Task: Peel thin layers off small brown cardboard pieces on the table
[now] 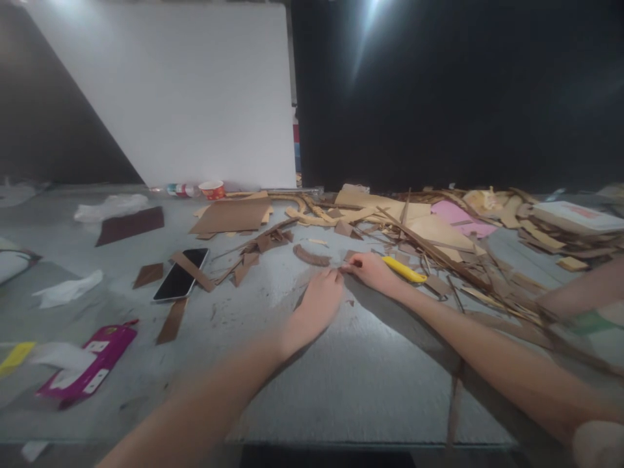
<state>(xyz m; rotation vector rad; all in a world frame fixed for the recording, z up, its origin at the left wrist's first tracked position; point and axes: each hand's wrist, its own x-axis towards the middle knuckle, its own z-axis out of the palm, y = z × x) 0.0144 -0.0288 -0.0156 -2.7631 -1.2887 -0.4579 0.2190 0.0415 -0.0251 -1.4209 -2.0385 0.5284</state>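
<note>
Left hand [319,302], red cup [212,190] beyond

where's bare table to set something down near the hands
Mostly bare table lies between the left forearm and right forearm; a speckled patch, between the phone and left forearm. Crowded: right of the right hand, brown scraps around the yellow object.

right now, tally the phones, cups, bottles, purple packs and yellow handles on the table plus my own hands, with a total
Phone: 1
Cup: 1
Bottle: 1
Purple pack: 1
Yellow handle: 1
Left hand and right hand: 2
Total: 7
</note>
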